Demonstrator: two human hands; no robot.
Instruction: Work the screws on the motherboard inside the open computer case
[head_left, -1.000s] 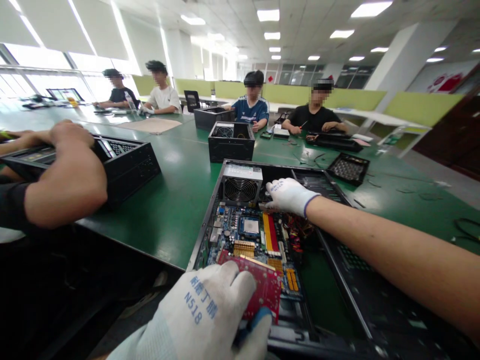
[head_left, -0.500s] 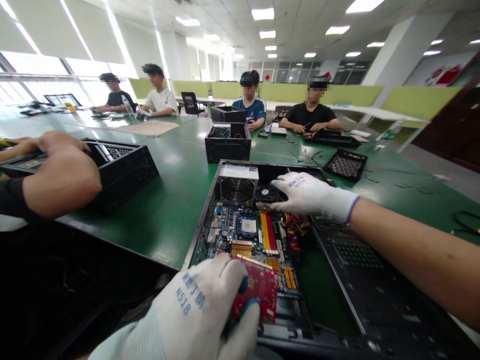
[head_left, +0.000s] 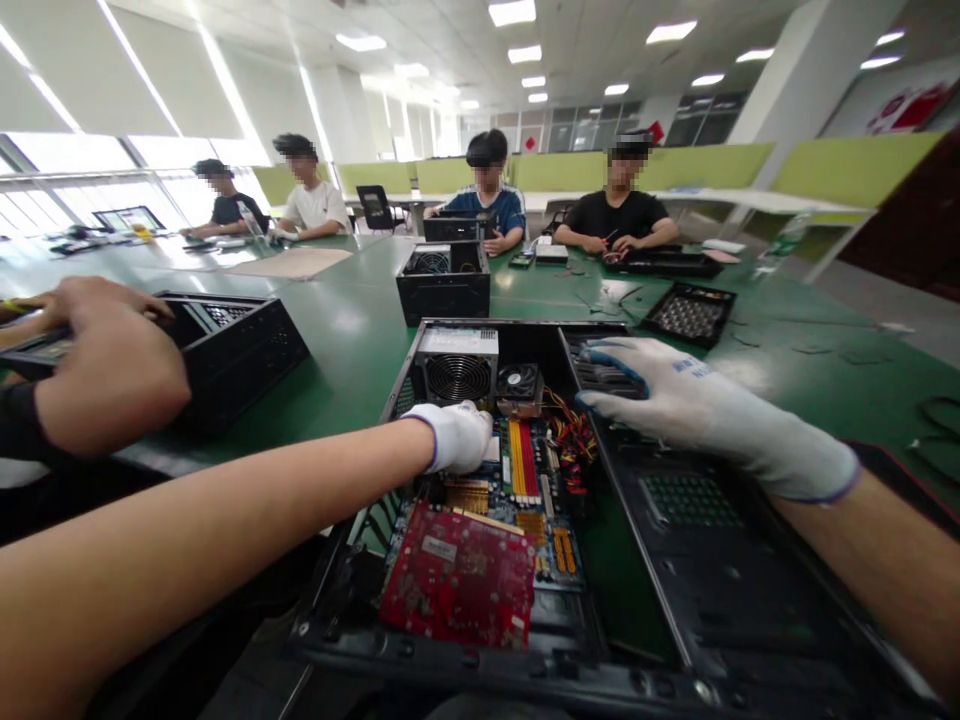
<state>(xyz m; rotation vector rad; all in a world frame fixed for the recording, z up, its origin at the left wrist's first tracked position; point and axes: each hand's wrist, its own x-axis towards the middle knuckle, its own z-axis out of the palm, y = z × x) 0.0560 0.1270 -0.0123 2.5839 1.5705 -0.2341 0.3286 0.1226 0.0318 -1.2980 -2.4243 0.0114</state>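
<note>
My left hand (head_left: 459, 438), in a white glove, reaches over the motherboard (head_left: 551, 545) beside the processor (head_left: 491, 450). Its fingers are curled down, and whatever they may hold is hidden. Spread and empty, my right hand (head_left: 652, 385) is over the drive bay (head_left: 600, 370) at the right of the open computer case (head_left: 450, 655). A red graphics card (head_left: 461, 580) lies flat over the near part of the board, apart from both hands. Near the power supply (head_left: 459, 370) is a processor cooler (head_left: 519, 385) with a fan.
Another open case (head_left: 442, 290) stands just beyond mine. At the left, a co-worker's bare arm (head_left: 112, 350) reaches into a third case (head_left: 255, 345). A black tray (head_left: 690, 312) and loose cables lie on the green table (head_left: 795, 365). Several people sit across it.
The graphics card has left my left hand and now lies on the board. My left hand has moved forward to the processor area. My right hand has shifted right, off the cooler.
</note>
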